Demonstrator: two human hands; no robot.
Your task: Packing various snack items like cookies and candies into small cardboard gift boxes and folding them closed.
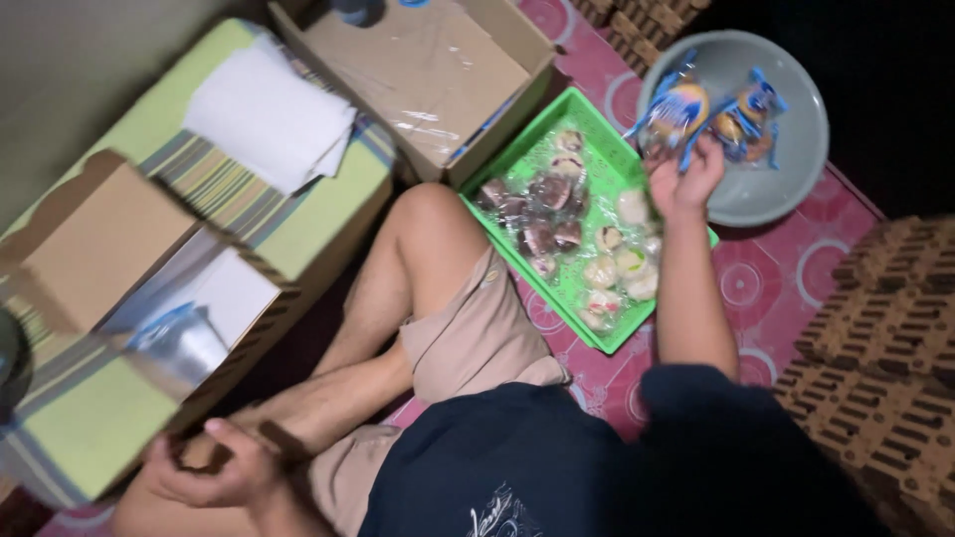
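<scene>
reaching over green tray (pixel 597 117), right hand (pixel 684 177) pinched a blue snack packet (pixel 672 111) by grey bowl (pixel 796 179); left hand (pixel 214 467) loosely curled, empty, near knee.

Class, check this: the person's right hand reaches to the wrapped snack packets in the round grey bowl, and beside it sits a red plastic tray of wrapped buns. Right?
Not quite. The head view shows the plastic tray of wrapped buns is green, not red. The rest holds: the right hand reaches the blue-wrapped snack packets in the round grey bowl.

Glossy plastic snack packets (pixel 676 114), smooth grey bowl (pixel 796 169), matt cardboard box (pixel 428 70).
</scene>
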